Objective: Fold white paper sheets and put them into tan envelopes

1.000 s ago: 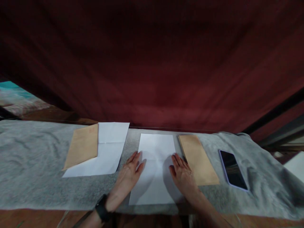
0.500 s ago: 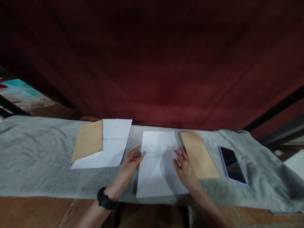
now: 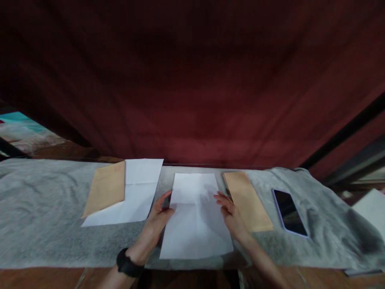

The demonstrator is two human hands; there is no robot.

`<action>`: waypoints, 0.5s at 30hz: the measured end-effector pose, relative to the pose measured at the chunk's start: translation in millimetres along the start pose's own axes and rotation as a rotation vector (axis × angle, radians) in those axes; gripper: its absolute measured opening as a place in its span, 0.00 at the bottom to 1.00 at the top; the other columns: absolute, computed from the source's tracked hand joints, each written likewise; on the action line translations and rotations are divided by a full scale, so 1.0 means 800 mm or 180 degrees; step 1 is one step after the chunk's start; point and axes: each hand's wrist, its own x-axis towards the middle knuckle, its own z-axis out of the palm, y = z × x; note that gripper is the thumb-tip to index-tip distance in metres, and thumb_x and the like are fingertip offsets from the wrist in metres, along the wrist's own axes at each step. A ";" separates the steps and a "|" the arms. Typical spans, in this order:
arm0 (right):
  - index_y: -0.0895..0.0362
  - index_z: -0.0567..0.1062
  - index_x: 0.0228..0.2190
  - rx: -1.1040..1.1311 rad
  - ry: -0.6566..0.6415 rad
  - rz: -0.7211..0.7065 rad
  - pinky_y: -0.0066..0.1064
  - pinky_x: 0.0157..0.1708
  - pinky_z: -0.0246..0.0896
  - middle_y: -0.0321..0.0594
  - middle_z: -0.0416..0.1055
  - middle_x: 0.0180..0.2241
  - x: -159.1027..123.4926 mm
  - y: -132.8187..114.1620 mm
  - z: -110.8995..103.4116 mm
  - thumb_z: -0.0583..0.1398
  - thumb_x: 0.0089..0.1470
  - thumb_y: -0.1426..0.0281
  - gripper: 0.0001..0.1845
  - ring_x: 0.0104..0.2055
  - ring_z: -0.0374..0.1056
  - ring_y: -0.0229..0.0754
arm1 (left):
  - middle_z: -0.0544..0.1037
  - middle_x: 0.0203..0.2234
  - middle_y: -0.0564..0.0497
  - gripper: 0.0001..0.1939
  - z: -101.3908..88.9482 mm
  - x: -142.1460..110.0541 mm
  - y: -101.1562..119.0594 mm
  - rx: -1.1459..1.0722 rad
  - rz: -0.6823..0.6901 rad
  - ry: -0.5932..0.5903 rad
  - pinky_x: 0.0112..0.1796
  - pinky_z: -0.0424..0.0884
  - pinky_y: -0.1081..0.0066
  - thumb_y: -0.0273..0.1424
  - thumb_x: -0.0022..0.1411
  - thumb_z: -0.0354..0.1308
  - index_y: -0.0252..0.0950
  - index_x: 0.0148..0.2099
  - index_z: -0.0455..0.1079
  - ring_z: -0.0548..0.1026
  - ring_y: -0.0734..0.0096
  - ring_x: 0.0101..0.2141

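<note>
A white sheet of paper (image 3: 192,233) with crossing fold creases lies in front of me. At its left edge is my left hand (image 3: 156,216), wearing a black wristband (image 3: 129,263); its thumb meets the paper's edge and its index finger is spread away from the thumb. Over the right edge, my right hand (image 3: 233,216) has its fingers stretched loosely above the sheet, casting a shadow on it. Neither hand visibly grips the paper. Close to my right hand lies a brown envelope (image 3: 249,200), perhaps more than one stacked.
On the left, another brown envelope (image 3: 105,186) overlaps a second creased white sheet (image 3: 141,192). A phone (image 3: 290,212) with a purple edge rests at right on the grey cloth (image 3: 325,224). A dark red curtain (image 3: 195,100) hangs behind, and tiled floor shows along the front.
The view has tilted slightly, so everything sits lower. The sheet between my hands has turned a little, its near edge shifting left. Both hands stay beside its edges; the right fingers have drawn closer together.
</note>
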 end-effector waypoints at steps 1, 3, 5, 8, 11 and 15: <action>0.53 0.80 0.49 0.0251 -0.0119 0.0114 0.44 0.51 0.74 0.46 0.77 0.54 0.002 0.002 -0.001 0.49 0.55 0.75 0.26 0.52 0.77 0.48 | 0.76 0.23 0.58 0.48 -0.002 -0.002 0.004 -0.0060 -0.0105 0.0004 0.27 0.68 0.69 0.36 0.47 0.66 0.36 0.70 0.58 0.75 0.66 0.23; 0.53 0.81 0.47 0.0645 -0.0303 0.0273 0.44 0.48 0.76 0.44 0.81 0.48 0.006 0.005 -0.004 0.50 0.53 0.75 0.26 0.48 0.79 0.48 | 0.75 0.21 0.59 0.48 -0.006 -0.003 0.009 -0.0100 -0.0167 0.0064 0.27 0.67 0.70 0.36 0.47 0.66 0.37 0.70 0.58 0.74 0.66 0.22; 0.52 0.82 0.45 0.0842 -0.0425 0.0277 0.46 0.49 0.75 0.43 0.82 0.46 0.009 0.006 -0.008 0.51 0.52 0.74 0.25 0.48 0.79 0.49 | 0.74 0.20 0.60 0.49 -0.009 -0.002 0.009 -0.0109 -0.0194 0.0063 0.27 0.67 0.69 0.37 0.46 0.67 0.38 0.71 0.57 0.74 0.65 0.22; 0.52 0.83 0.43 0.0896 -0.0679 0.0179 0.47 0.53 0.73 0.42 0.82 0.46 0.010 0.006 -0.013 0.52 0.52 0.74 0.23 0.49 0.79 0.48 | 0.74 0.19 0.60 0.53 -0.013 0.008 0.004 -0.0107 -0.0193 0.0119 0.27 0.67 0.69 0.39 0.43 0.69 0.37 0.71 0.57 0.75 0.65 0.22; 0.53 0.83 0.44 0.0606 -0.0967 0.0095 0.47 0.51 0.74 0.43 0.82 0.47 0.005 0.006 -0.015 0.52 0.54 0.75 0.23 0.49 0.79 0.48 | 0.75 0.19 0.59 0.53 -0.016 0.019 -0.002 -0.0076 -0.0161 0.0246 0.26 0.67 0.69 0.39 0.41 0.69 0.34 0.69 0.58 0.74 0.65 0.21; 0.52 0.82 0.45 -0.0207 -0.0978 -0.0104 0.43 0.51 0.74 0.42 0.82 0.46 -0.003 -0.001 -0.010 0.50 0.56 0.78 0.24 0.48 0.79 0.47 | 0.78 0.24 0.56 0.42 -0.020 0.023 -0.010 0.0334 0.0186 0.0058 0.23 0.68 0.71 0.34 0.44 0.67 0.35 0.64 0.66 0.72 0.68 0.20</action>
